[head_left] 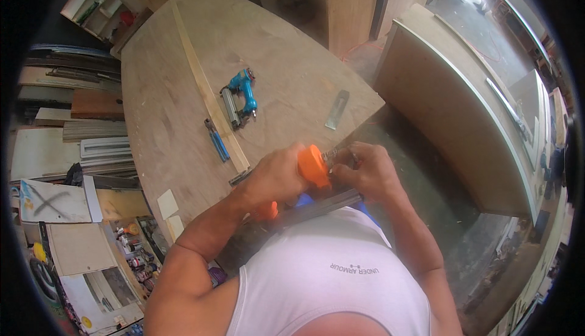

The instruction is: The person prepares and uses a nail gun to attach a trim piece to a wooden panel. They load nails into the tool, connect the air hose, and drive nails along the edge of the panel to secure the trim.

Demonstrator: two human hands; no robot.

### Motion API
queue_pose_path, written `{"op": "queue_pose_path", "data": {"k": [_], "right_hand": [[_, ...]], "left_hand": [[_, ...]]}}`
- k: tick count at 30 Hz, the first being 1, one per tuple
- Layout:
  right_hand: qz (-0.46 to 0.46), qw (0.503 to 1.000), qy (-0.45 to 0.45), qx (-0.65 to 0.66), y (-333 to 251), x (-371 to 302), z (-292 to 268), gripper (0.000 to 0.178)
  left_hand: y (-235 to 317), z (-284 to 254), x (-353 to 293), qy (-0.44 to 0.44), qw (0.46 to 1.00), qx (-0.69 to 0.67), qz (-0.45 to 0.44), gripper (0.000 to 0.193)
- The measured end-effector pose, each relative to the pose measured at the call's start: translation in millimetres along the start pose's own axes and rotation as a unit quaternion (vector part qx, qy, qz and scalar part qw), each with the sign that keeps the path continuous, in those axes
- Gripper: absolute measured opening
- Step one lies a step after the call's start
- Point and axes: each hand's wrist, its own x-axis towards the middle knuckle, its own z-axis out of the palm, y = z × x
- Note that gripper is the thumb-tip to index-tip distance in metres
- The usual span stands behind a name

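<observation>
Close to my body, my left hand [281, 171] is wrapped round an orange nail gun [313, 166] with a long dark magazine. My fingers hide much of its body. A thin coiled metal piece [329, 153] stands out from its orange end toward my right hand [367, 168]. That hand is closed in a pinch beside the coil; what its fingertips hold is too small to make out. Farther off on the worktable lie a blue nail gun [245, 92] and blue-handled pliers [217, 141], with a long wooden strip [201, 74] beside them.
The wooden worktable [286, 62] spreads out ahead of me. Near its right corner lies a flat greyish piece [337, 110]. A large white-edged panel [451, 104] stands to the right. Stacked boards [97, 130] and shelves of small items [137, 254] fill the left side.
</observation>
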Motion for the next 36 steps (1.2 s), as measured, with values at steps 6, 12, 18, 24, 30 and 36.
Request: {"op": "queue_pose_path", "data": {"k": [6, 12, 18, 24, 30, 36], "right_hand": [[0.005, 0.999, 0.039, -0.008, 2, -1, 15, 0.026], [0.018, 0.999, 0.039, -0.001, 3, -3, 16, 0.024], [0.025, 0.999, 0.006, 0.041, 3, -1, 13, 0.023], [-0.008, 0.999, -0.046, -0.015, 17, 3, 9, 0.024], [0.027, 0.996, -0.082, -0.027, 20, 21, -15, 0.021], [-0.196, 0.979, -0.028, 0.049, 38, 2, 16, 0.015]], "left_hand": [[-5, 9, 4, 0.025, 0.999, 0.03, 0.001, 0.046], [-8, 15, 4, 0.037, 0.998, 0.052, 0.004, 0.039], [-3, 15, 2, 0.022, 0.998, 0.056, 0.014, 0.041], [-12, 20, 9, -0.008, 0.999, 0.016, 0.034, 0.043], [-53, -3, 43, -0.231, 0.946, -0.211, 0.09, 0.04], [-85, 11, 38, -0.361, 0.637, -0.68, -0.033, 0.048]]}}
